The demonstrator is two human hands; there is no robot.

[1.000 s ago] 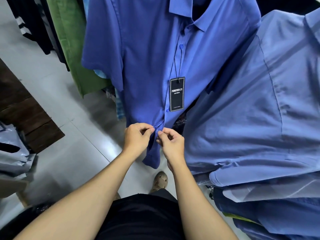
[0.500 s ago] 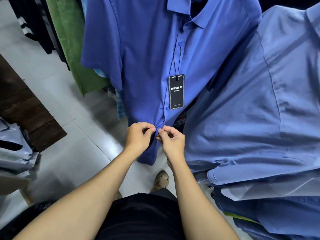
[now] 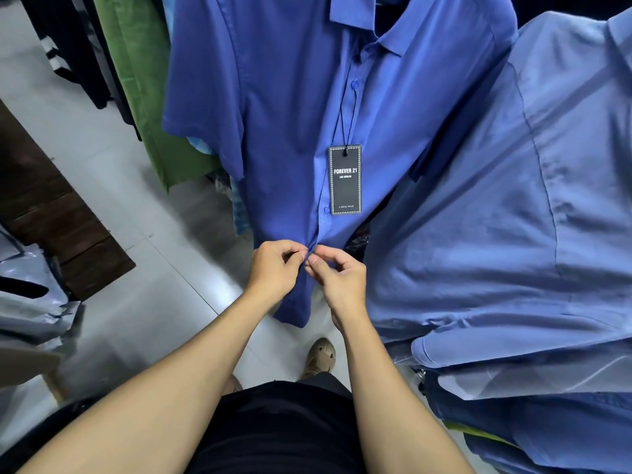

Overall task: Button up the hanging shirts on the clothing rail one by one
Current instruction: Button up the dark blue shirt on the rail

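- Hands are meeting low on the placket of the royal-blue shirt, which is hanging front and centre.
- Left hand is pinching one placket edge; right hand is pinching the other, fingertips touching.
- Black hang tag is dangling just above them.
- Paler blue shirt is hanging beside, to the right.

You stood on a pale grey tiled floor, glossy, with thin dark grout lines running diagonally from the far left toward you. On the left, a patch of dark brown wooden planks lay flat against the tiles, its near corner pointing right. Nearer on the left, crumpled grey plastic bags were heaped at the planks' near edge. Your beige woven sandal rested on the tiles in the near middle.
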